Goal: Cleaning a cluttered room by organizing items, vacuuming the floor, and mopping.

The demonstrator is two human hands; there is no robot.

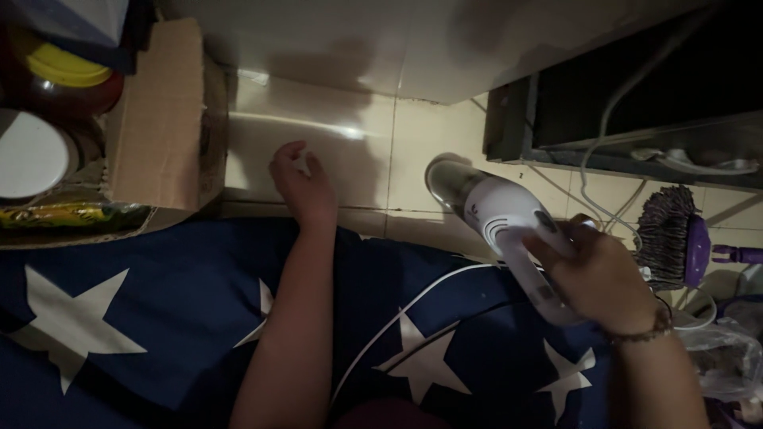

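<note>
My right hand (598, 274) grips the handle of a white handheld vacuum cleaner (497, 214), its clear nozzle pointing down at the cream tiled floor (413, 151). My left hand (300, 184) reaches past the edge of a dark blue cloth with white stars (159, 318), its fingers loosely curled just above the tiles and holding nothing. The two hands are about a forearm's width apart.
A cardboard box (159, 119) with jars and a yellow lid (60, 65) stands at the left. A dark cabinet opening (636, 95) with white cables lies at the upper right. A purple mop head (675, 234) and a plastic bag (727, 357) sit at the right.
</note>
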